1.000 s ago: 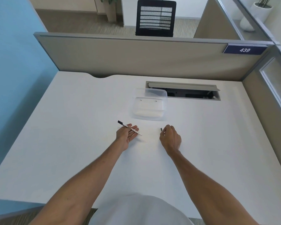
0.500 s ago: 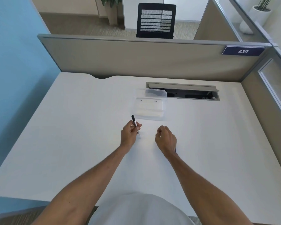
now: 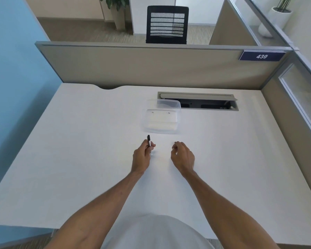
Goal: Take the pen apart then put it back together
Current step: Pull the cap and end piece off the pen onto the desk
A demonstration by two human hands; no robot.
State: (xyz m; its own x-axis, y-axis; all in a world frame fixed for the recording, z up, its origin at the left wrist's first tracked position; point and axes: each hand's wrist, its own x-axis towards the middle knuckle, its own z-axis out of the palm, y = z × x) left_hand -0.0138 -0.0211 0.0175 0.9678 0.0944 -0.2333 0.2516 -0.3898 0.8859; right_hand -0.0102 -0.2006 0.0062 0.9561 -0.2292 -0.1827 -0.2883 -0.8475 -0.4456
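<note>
The left hand has its fingers closed around the pen, held above the white bench. The right hand pinches a tiny dark bit. I think lining them up straight and pushing gently works best.

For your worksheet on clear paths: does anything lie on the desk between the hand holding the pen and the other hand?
Nothing visible does. The left hand grips the pen; only bare desk separates it from the right hand. The clear container sits farther back.

Slim white pen, black-tipped, near upright
</note>
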